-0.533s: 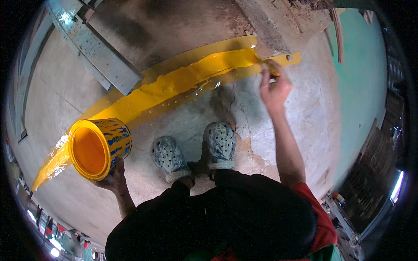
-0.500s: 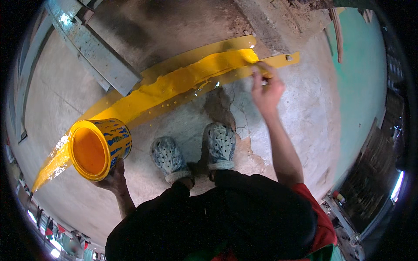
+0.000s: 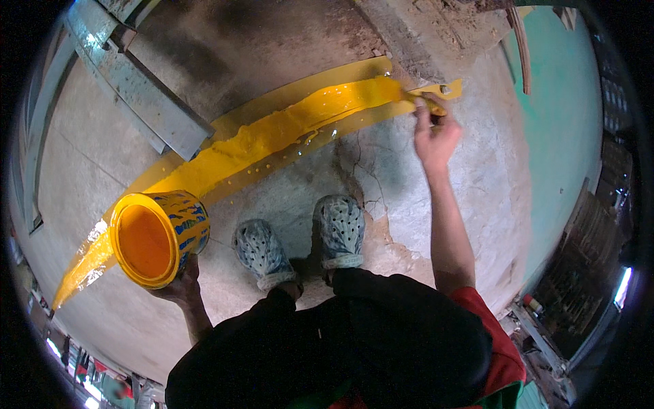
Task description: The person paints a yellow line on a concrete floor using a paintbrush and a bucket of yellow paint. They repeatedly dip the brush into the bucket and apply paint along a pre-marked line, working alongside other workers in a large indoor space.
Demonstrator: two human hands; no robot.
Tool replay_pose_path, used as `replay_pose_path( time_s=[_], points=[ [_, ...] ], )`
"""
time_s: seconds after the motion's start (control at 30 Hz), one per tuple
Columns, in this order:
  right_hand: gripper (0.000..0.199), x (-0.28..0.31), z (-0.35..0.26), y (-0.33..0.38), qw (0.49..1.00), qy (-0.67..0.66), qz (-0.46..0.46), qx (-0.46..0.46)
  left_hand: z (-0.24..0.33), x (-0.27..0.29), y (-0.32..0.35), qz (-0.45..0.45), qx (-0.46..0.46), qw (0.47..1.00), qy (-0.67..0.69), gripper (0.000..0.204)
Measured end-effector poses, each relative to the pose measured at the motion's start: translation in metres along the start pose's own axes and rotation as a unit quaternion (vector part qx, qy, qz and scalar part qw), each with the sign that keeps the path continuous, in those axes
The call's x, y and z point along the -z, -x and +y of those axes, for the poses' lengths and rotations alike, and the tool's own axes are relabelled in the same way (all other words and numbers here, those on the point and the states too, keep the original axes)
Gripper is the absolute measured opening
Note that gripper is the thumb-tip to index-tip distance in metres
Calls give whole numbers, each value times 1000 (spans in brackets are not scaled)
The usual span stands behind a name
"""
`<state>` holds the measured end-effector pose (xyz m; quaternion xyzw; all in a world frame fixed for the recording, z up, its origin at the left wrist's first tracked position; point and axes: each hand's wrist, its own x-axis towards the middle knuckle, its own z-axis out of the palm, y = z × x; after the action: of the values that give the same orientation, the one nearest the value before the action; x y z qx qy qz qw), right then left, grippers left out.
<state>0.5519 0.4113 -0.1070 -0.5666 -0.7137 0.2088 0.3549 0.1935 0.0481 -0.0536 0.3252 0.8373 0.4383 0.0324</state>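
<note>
My left hand (image 3: 181, 286) is closed round the lower side of a paint can (image 3: 192, 219), tilted so its mouth faces me; orange-yellow paint (image 3: 145, 245) shows inside. My right hand (image 3: 437, 136) grips a paintbrush (image 3: 430, 105) by its yellow-smeared handle. The brush's bristles are blurred and meet the right end of a wet yellow stripe (image 3: 272, 126) on the floor. Strips of brownish tape (image 3: 320, 73) run along both edges of the stripe, with yellow drops spattered on the near one. Behind the can, the stripe continues toward the left, glossy with light.
A grey metal beam (image 3: 146, 85) reaches over the floor to the stripe's far edge. My feet, in clogs (image 3: 343, 228), stand on cracked concrete (image 3: 381, 184) just short of the stripe. Green-painted floor (image 3: 562, 136) lies at right, with a wooden stick (image 3: 520, 51) at its far edge.
My right hand has moved a little right and slightly nearer, with the brush handle swinging out to the right. The can stays in my left hand, almost unmoved.
</note>
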Motion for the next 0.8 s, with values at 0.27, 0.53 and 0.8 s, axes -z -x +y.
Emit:
replay_pose_path(
  time_s=[0.27,0.53,0.8],
  points=[
    [17,-24,-9,-5,987,29,-102,-117,10,-3,-10,13,-30,999,3,104],
    [17,-48,-52,28,984,69,-103,127,5,18,0,66,29,997,-8,91],
    [25,-132,-204,137,892,-125,-210,380,16,61,19,168,81,982,14,75]
  ],
)
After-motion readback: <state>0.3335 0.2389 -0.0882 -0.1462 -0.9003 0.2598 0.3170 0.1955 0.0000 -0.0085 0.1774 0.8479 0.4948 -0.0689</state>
